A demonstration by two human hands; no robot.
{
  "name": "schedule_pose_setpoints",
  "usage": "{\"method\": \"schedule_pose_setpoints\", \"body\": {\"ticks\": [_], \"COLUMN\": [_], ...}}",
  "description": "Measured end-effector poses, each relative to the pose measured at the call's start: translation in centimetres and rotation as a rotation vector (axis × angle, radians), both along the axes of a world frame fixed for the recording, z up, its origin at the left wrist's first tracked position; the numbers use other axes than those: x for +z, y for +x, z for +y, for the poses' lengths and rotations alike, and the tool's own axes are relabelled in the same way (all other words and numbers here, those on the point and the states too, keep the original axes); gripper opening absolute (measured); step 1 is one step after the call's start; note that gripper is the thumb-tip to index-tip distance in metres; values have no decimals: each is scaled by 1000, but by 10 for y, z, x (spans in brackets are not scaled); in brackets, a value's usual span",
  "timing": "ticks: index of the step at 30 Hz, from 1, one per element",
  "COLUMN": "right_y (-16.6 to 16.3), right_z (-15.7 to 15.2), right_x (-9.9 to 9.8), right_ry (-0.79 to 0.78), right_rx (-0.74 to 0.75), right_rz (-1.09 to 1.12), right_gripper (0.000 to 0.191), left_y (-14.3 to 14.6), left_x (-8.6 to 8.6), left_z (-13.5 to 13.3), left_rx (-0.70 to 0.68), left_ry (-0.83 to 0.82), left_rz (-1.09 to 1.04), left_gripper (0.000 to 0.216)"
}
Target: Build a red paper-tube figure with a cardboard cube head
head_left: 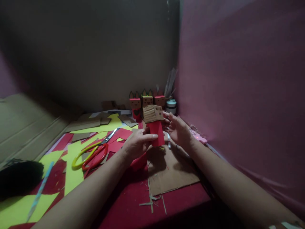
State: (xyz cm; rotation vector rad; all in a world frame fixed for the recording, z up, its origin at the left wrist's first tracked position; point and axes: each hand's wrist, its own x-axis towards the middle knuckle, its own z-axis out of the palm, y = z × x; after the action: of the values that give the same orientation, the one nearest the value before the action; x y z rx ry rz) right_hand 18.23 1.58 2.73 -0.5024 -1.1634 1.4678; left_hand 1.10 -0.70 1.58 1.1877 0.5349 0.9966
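Observation:
A small cardboard figure with a box-shaped corrugated head and a red paper body is raised above the table, tilted slightly. My left hand grips its red body, thumb across the front. Beside the head's right side is my right hand, fingers apart and loosely curved; whether a fingertip touches the head I cannot tell. Just behind stand similar box-headed figures: a red-topped one with a heart, a yellow-topped one and another red-topped one, partly hidden by the held figure.
Under my hands lies a cardboard sheet with paper scraps by its front edge. Scissors with yellow and red handles rest among coloured paper on the left. A striped pencil-like stick, a black fuzzy object and a pale-lidded jar are also around.

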Motion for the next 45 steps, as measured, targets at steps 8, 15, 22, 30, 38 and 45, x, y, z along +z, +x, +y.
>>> {"method": "schedule_pose_setpoints", "body": {"ticks": [8, 15, 22, 30, 38, 45], "right_y": [-1, -4, -3, -3, -4, -5], "right_z": [-3, -1, 1, 0, 0, 7], "right_x": [-2, -5, -6, -3, -3, -9], "right_ry": [25, 43, 62, 54, 63, 95], "right_rx": [166, 187, 129, 96, 30, -56], "right_rz": [-134, -35, -65, -41, -42, -32], "right_gripper": [45, 55, 50, 46, 50, 60], "left_y": [-3, -5, -4, -6, -1, -7], "left_x": [4, 4, 0, -15, -11, -7], "left_z": [-3, -1, 1, 6, 2, 9], "left_rx": [-36, -42, -40, 50, 130, 147], "left_ry": [-8, -51, -13, 115, 131, 199], "left_rz": [-21, -8, 56, 255, 318, 421], "left_gripper": [39, 38, 43, 34, 32, 48]}}
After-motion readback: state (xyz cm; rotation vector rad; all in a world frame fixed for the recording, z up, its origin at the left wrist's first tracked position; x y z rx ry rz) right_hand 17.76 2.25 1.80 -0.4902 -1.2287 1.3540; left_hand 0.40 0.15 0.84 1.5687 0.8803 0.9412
